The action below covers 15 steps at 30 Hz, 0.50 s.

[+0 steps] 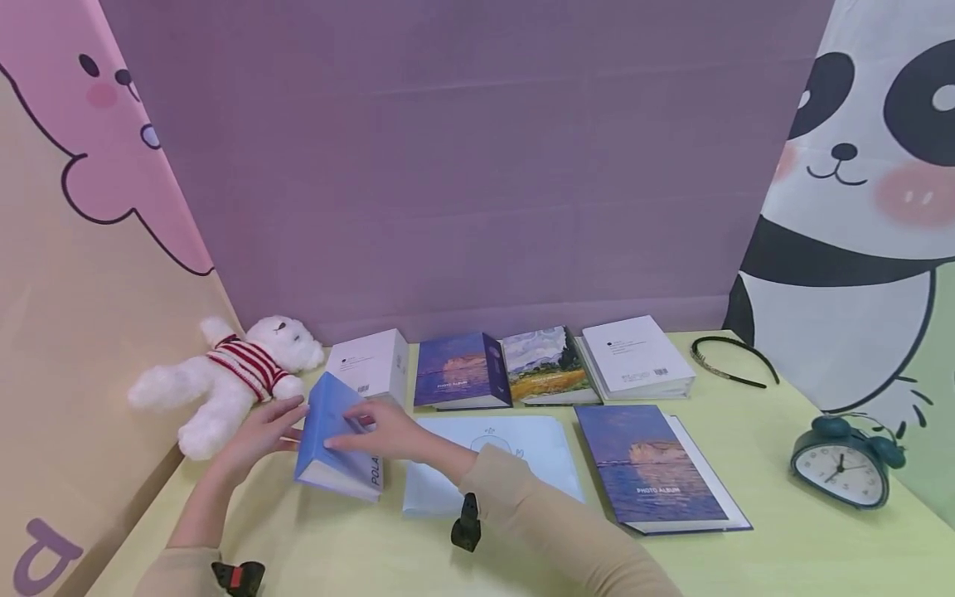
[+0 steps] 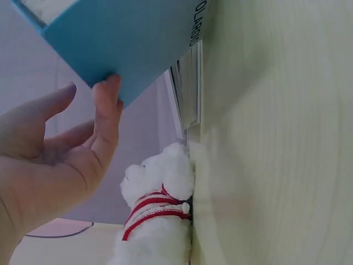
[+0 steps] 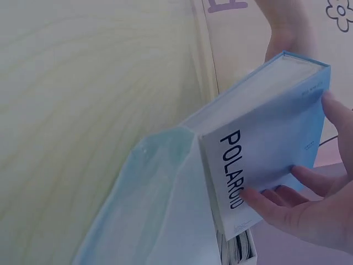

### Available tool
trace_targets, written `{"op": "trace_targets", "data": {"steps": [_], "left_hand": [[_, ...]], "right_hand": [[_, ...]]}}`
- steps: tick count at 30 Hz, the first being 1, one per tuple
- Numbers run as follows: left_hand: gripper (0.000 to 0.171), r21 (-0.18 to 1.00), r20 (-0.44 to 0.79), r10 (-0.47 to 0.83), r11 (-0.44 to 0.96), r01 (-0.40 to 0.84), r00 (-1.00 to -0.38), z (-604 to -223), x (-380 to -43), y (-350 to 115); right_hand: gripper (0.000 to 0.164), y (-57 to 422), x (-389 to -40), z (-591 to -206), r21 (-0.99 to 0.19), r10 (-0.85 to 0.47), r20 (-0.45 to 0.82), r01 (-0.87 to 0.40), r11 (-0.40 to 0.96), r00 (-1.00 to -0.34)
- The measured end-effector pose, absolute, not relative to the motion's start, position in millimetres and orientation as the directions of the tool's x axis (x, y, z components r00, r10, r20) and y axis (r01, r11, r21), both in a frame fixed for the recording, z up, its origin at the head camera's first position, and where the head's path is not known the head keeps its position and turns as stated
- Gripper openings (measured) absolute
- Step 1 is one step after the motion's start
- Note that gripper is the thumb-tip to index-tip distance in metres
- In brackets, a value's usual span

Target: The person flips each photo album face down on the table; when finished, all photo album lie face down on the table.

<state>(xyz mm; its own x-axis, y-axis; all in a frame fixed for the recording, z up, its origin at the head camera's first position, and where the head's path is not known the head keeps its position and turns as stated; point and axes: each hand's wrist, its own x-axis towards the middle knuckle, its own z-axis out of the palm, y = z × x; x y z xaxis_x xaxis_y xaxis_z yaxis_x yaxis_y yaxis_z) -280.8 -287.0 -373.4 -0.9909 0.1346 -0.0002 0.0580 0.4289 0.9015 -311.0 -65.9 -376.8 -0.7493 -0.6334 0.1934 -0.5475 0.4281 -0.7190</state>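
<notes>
A thick blue album [image 1: 324,423], lettered POLAROID, stands tilted between the two hands at the left of the table. My left hand [image 2: 66,149] is at its left edge; fingertips touch the blue side while the thumb stands apart in the left wrist view. My right hand [image 1: 388,429] lies across the cover, thumb toward the far edge, and its fingertips rest on the lettered face [image 3: 265,149] in the right wrist view. Close behind the left hand lies a white plush bear [image 1: 246,365] in a red striped sweater. A white album [image 1: 373,356] stands just behind the blue one.
Several albums line the back, including a seascape album [image 1: 455,365], a landscape album [image 1: 548,361] and a white album [image 1: 634,356]. A pale blue folder [image 1: 537,448] lies under the right forearm. Rightward are another seascape album [image 1: 649,464], a headband [image 1: 734,361] and an alarm clock [image 1: 843,468].
</notes>
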Motion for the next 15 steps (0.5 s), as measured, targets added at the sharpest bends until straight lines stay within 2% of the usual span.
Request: {"op": "trace_targets", "data": {"steps": [7,11,15], "left_hand": [[0.060,0.916,0.028,0.160,0.392,0.089,-0.987,-372.8,-281.2,-290.1],[0.059,0.926,0.052,0.161,0.361,0.108,-0.986,-370.7,-279.8,-288.8],[0.059,0.927,0.056,0.186,0.355,0.120,-0.981,-370.6,-278.5,-287.2]], "right_hand": [[0.064,-67.6,-306.3,-374.8,-0.807,-0.589,0.099,-0.411,0.423,-0.802],[0.057,-68.2,-305.9,-373.1,-0.857,-0.603,0.103,-0.378,0.350,-0.791],[0.052,-66.4,-305.7,-374.1,-0.923,-0.616,0.064,-0.281,0.262,-0.785]]}}
